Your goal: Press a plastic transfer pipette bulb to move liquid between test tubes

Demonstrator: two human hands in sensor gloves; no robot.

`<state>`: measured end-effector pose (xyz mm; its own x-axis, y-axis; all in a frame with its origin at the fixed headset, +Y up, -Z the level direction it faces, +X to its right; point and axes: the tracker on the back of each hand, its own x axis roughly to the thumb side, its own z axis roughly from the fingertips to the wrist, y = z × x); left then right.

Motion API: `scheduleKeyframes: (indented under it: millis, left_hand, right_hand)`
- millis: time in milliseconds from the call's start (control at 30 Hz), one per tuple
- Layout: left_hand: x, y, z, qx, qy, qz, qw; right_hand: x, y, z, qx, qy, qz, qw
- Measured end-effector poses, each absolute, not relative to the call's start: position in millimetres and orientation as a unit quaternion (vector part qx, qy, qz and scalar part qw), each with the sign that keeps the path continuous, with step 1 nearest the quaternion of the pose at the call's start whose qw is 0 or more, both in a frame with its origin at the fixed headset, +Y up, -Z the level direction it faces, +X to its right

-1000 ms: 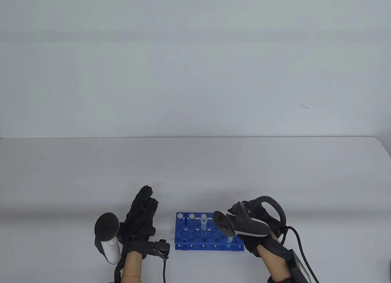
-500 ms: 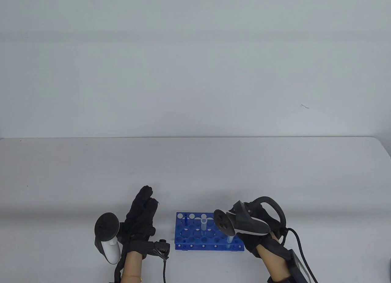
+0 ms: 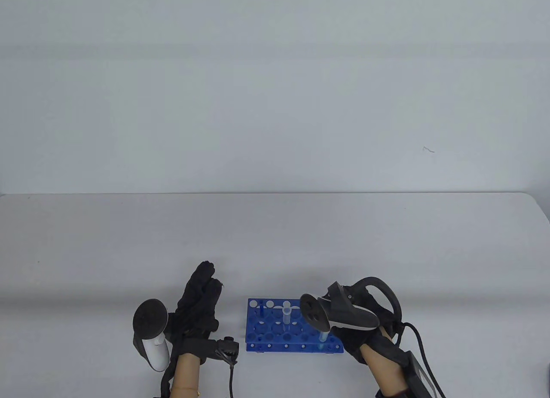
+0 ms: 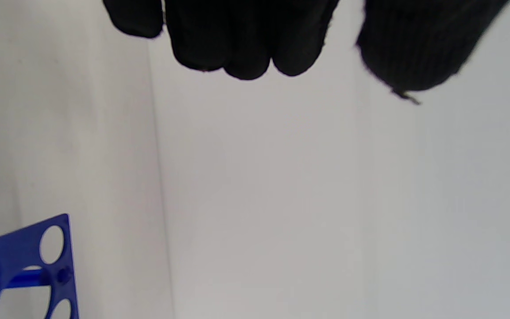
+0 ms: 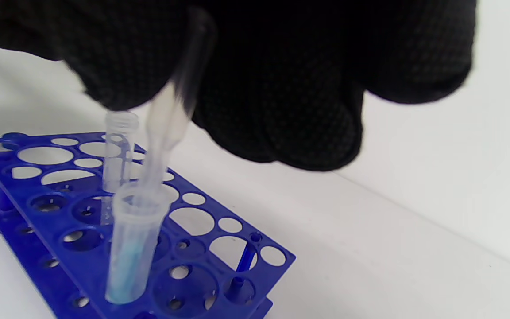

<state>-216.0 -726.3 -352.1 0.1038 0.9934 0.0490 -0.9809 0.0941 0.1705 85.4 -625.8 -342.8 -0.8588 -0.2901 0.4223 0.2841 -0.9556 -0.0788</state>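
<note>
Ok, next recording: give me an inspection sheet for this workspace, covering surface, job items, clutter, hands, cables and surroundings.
Surface: plain white table, bare where visible.
Job's things: blue plastic perforated tube rack; clear plastic test tube holding blue liquid in it; second clear tube, apparently empty, behind; translucent plastic transfer pipette with its stem down in the first tube.
Clutter: nothing seen.
Grippers: right hand holds the pipette's upper part; left hand flat beside the rack, holding nothing.
Cables: black cable from the right wrist; thinner black lead by the left wrist.
Surroundings: plain white wall.
</note>
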Motion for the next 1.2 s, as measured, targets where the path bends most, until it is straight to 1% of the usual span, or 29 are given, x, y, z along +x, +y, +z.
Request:
scheduleKeyframes:
  millis: [133,233,367,667,800,1000,1200]
  left_hand:
    - [-216,-726,-352,0.080,0.039,0.668,0.739]
    - [-216,-726,-352,0.080,0.039,0.669,0.738]
    - [-216,-726,-352,0.080,0.039,0.668,0.739]
    - [-217,-726,-352,0.080,0.038,0.668,0.739]
    - [-217,-726,-353,0.079,0.038,0.668,0.739]
    - [-218,-725,-353,0.079,0.035,0.668,0.739]
    - [-218,-725,-353,0.078,0.035,0.671,0.736]
  right_hand:
    - [86,-625,-343,-0.219,0.007,-0.965,0.147]
    - [89,-620,-342,-0.216,0.009,-0.967,0.137]
    - [96,-603,-336,-0.208,0.029,-0.971,0.118]
    - [120,-555,-316,-0.187,0.090,-0.976,0.070]
    - [123,-540,-308,-0.187,0.108,-0.975,0.049]
    - [108,-528,-303,-0.208,0.145,-0.967,0.026]
    - [76,-532,-318,-0.216,0.159,-0.963,0.027]
